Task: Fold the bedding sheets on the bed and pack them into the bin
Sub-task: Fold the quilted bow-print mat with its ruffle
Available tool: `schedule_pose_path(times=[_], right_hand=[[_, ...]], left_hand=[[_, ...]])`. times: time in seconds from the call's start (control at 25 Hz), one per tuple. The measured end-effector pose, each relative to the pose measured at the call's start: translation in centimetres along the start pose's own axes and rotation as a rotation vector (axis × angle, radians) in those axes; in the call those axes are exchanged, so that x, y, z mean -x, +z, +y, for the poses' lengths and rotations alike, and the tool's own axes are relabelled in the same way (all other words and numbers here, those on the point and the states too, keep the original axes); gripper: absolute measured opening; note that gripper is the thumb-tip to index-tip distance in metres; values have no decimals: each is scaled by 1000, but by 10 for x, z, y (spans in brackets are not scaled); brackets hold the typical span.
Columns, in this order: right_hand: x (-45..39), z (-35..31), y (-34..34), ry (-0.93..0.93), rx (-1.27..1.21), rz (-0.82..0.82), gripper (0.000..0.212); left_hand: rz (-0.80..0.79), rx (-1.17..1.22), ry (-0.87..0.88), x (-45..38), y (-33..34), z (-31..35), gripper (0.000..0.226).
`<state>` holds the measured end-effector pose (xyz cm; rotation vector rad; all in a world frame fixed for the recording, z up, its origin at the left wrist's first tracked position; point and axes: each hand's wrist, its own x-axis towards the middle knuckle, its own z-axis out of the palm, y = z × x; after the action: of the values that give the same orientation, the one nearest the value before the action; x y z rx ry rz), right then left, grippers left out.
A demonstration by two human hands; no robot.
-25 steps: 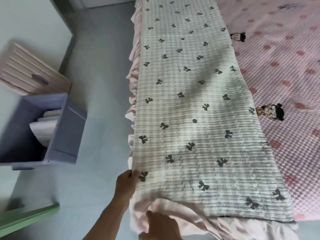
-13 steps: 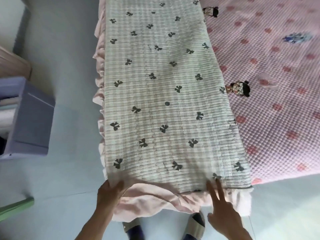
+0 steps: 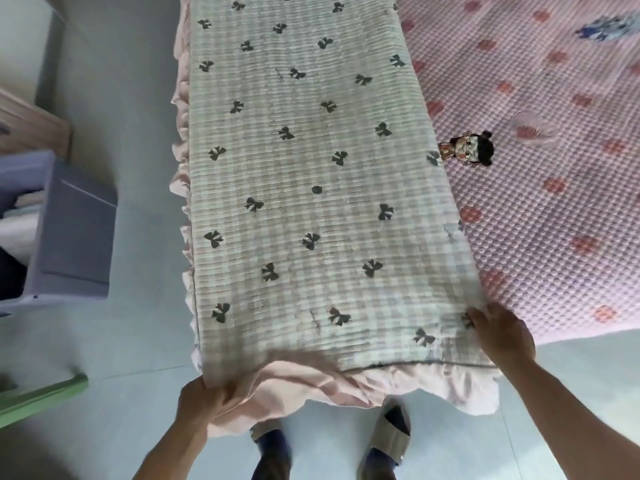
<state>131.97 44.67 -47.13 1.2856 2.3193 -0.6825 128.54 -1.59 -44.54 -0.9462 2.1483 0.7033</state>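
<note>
A long white quilted sheet printed with dark bows lies folded into a strip along the left side of the bed, its pink ruffled trim hanging over the near and left edges. My left hand grips the sheet's near left corner, fingers curled into the pink ruffle. My right hand is laid on the near right corner, fingers bent over the sheet's edge. The purple bin stands on the floor to the left, holding folded pale cloth.
A pink dotted bed cover with cartoon figures spreads to the right. My two slippered feet stand on the pale floor at the bed's foot. A green bar lies at lower left, a wooden piece beyond the bin.
The view has swung right and down toward the bed's foot. My right hand moved from below the ruffle to the near right corner. My left hand stayed on the left corner.
</note>
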Motion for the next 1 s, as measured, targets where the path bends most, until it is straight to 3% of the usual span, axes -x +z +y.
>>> schedule_pose_path(times=[0.2, 0.32, 0.36, 0.44, 0.52, 0.56, 0.64, 0.72, 0.8, 0.84, 0.92, 1.0], right_hand=[[31, 28, 1, 28, -329, -48, 54], [26, 27, -4, 50, -407, -150, 36], [24, 29, -5, 45, -409, -197, 30], [23, 33, -7, 45, -433, -284, 22], [28, 31, -11, 35, -468, -278, 14], [30, 27, -13, 15, -487, -249, 12], [35, 15, -19, -24, -500, -144, 9], [45, -4, -25, -81, -445, -32, 6], [72, -31, -21, -230, -300, 53, 15], [92, -46, -15, -397, -228, 109, 23], [139, -79, 8, -742, -137, 196, 44], [184, -115, 35, -904, -90, 183, 58]], left_hand=[[-57, 63, -146, 8, -6, -16, 39], [118, -79, -151, 7, 4, -9, 52], [273, -108, -82, 12, 7, -4, 57], [475, -170, 310, 19, 15, 11, 73], [350, -300, 732, 25, 30, 29, 88], [234, -396, 801, 25, 37, 36, 94], [80, -590, 717, 24, 51, 43, 100], [92, -626, 604, 30, 55, 60, 90], [114, -460, 588, 40, 45, 92, 57], [64, -310, 606, 43, 38, 108, 40], [-205, 41, 643, 58, 23, 140, 26], [-472, 295, 638, 74, 11, 165, 35]])
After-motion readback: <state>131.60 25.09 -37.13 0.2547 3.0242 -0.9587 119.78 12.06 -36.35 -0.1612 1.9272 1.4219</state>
